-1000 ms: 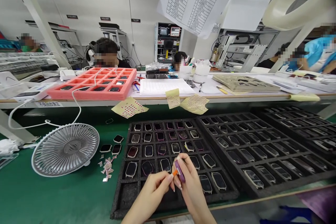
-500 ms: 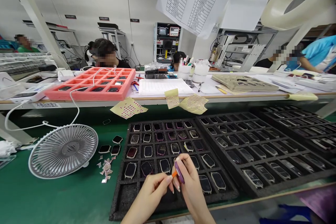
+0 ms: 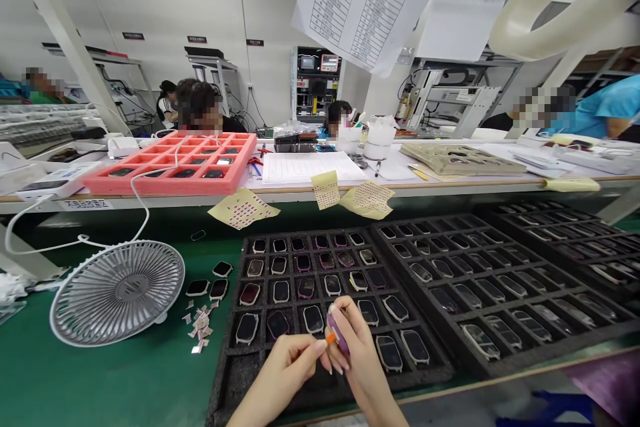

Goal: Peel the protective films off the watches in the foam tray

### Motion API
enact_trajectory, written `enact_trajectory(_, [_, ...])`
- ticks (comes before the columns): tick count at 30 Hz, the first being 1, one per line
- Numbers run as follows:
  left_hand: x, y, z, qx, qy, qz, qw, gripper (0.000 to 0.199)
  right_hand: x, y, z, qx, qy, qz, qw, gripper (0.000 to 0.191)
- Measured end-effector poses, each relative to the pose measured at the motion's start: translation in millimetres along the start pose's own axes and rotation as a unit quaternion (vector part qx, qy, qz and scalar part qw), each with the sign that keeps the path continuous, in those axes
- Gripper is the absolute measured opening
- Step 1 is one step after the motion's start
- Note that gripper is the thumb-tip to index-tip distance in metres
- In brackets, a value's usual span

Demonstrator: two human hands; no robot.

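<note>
- Holding, in the head view, a purple watch case (image 3: pixel 339 333) upright on edge with the right hand (image 3: pixel 363 355), above the black foam tray (image 3: pixel 223 363). Clamps it between thumb and fingers, with much of the case covered by them.
- Pinches a small orange piece (image 3: pixel 331 339) in the left hand (image 3: pixel 285 365), fingers closed on its near end, far end at the side of the case. Cannot tell whether tool or strip, nor whether pressed in or only touching.
- Best to brace the right hand firmly round the frame, clear of the face, and to steer the orange piece from close to its tip, in short, light pushes; too much force could slip and scratch the rim.
- Better, too, to tilt the contact edge toward the eyes, and to work low over the padded tray, so as to soften any drop.
- Worth minding the watch cases (image 3: pixel 313 319) in the compartments just beyond the hands: best not to brush them with knuckles or wrist.
- Also on the green desk (image 3: pixel 135 383), left of the tray: see three loose watch units (image 3: pixel 198 287), a scatter of pinkish pieces (image 3: pixel 201 324) and, farther left, a grey fan (image 3: pixel 117 293).
</note>
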State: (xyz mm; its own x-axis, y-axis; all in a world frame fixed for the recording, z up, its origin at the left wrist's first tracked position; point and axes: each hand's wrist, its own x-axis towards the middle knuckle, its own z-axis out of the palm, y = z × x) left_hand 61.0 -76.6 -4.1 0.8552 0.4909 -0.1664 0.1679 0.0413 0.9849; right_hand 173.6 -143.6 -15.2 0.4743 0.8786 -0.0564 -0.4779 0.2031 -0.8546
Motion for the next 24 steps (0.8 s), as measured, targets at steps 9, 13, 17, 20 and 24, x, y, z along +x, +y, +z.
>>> enact_trajectory(9, [1.6, -12.0, 10.3, -0.059, 0.018, 0.02, 0.998, 0.058, 1.4, 5.8, 0.2, 0.142, 0.006, 0.102, 0.985, 0.041])
enact_trajectory(13, [4.6, -13.4, 11.4, -0.077, 0.013, 0.01, 0.997, 0.059, 4.5, 11.6, -3.9, 0.143, 0.035, 0.113, 0.983, 0.045])
enact_trajectory(17, [9.2, -16.2, 9.8, -0.072, 0.026, -0.003, 0.997, 0.059, 4.6, 12.1, -6.8, 0.115, 0.051, 0.065, 0.99, 0.038])
enact_trajectory(20, [11.5, -17.4, 11.8, -0.055, 0.082, 0.039, 0.994, 0.054, -1.6, 14.7, -5.4, 0.049, 0.097, 0.017, 0.994, 0.033])
enact_trajectory(24, [12.0, -17.8, 17.8, 0.028, 0.111, 0.095, 0.989, 0.044, -12.0, 27.2, -2.7, -0.079, 0.14, -0.014, 0.987, 0.035])
